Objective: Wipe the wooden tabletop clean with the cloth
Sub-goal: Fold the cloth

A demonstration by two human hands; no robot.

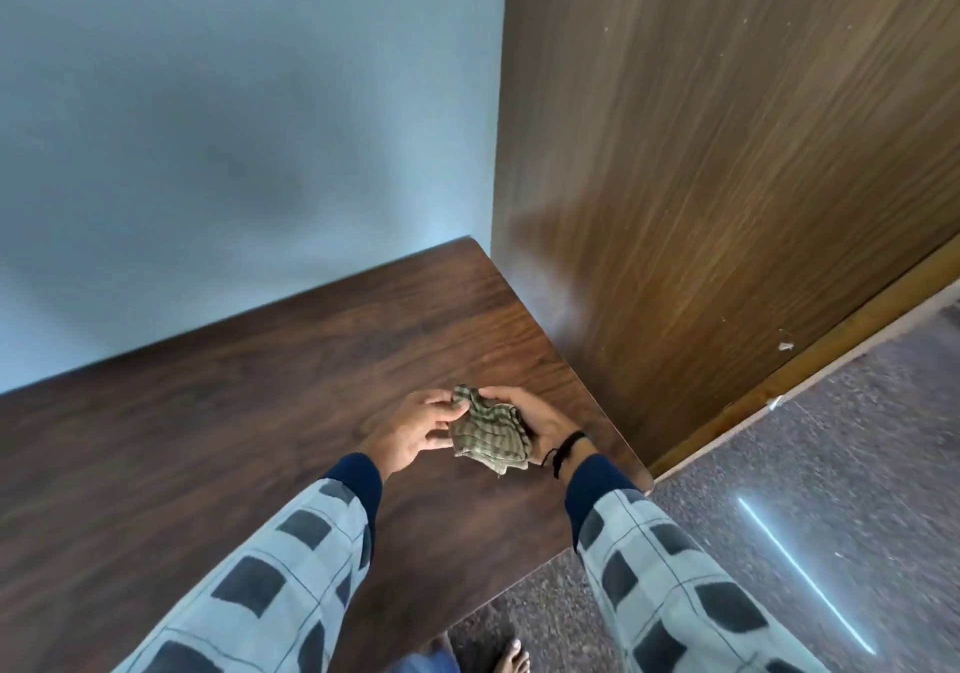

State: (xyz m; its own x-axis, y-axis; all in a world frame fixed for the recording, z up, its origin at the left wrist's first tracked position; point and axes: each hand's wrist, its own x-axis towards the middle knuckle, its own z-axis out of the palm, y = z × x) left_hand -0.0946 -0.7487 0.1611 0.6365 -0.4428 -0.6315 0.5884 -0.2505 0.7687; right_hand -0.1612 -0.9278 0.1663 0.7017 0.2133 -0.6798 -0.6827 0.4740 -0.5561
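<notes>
Fingers [440, 406] of left hand [415, 436] and right hand [537, 420] pinch bunched cloth [488, 436] | cloth hides right palm | tabletop [249, 412] contact unclear

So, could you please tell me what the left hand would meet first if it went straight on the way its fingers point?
The left hand points rightward at the cloth, which it pinches; straight on, it would likely press into the right hand holding the other side.

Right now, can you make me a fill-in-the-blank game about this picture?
The left hand and right hand together hold a checked ___.
The wall behind the wooden tabletop is pale ___.
A black wristband sits on the ___ wrist.
Missing words: cloth, blue, right.
</notes>
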